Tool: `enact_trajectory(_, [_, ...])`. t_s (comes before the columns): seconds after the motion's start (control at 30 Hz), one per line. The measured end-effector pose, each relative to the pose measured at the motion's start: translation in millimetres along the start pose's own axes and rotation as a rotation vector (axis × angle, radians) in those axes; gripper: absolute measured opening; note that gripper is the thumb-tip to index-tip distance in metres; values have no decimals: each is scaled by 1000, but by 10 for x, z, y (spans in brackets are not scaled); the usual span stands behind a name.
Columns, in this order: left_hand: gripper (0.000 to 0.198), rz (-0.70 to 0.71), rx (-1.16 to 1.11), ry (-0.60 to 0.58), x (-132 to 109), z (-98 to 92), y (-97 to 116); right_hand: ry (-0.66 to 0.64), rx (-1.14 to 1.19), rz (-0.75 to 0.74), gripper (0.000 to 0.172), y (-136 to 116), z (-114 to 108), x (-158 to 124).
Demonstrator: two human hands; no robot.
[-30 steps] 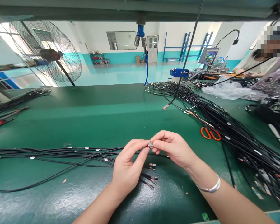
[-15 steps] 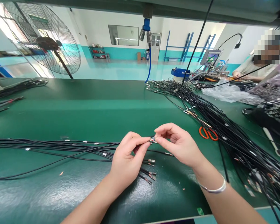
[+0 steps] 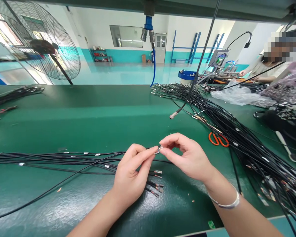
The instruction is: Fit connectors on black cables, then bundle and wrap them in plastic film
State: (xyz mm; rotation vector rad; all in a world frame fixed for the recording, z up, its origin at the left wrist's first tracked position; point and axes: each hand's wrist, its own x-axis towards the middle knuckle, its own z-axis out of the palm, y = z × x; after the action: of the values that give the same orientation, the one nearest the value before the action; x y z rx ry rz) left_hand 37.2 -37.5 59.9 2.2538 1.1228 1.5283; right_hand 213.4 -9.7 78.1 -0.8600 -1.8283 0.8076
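Just below the middle of the frame, above the green counter [image 3: 93, 128], the left hand [image 3: 130, 174] pinches a small metal connector [image 3: 157, 151] between thumb and forefinger, its arm slanting up from the bottom edge. I see the right hand [image 3: 187, 156] lean in from lower right, fingers curled, thumb and forefinger nearly meeting beside the connector; whether they grip it I cannot tell. Black cables [image 3: 39, 157] stretch from the left edge.

The left hand [image 3: 132, 172] pinches a small metal piece [image 3: 157, 151], the right hand [image 3: 189, 158] at its three o'clock; orange-handled scissors [image 3: 219, 141] lie beyond, black cables [image 3: 64, 158] toward nine.
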Motion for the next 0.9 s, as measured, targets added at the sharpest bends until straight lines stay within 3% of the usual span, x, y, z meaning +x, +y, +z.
enact_trajectory(0.37, [28, -85, -28, 70, -20, 5, 7, 21, 53, -2, 14, -5, 10, 6])
enact_trajectory(0.67, [24, -204, -105, -10, -12, -13, 0, -17, 124, 66, 11, -19, 28, 11])
enact_trajectory(0.9, [20, -229, -186, -39, -22, -37, -1, -39, 109, -97, 7, -58, 7, -5])
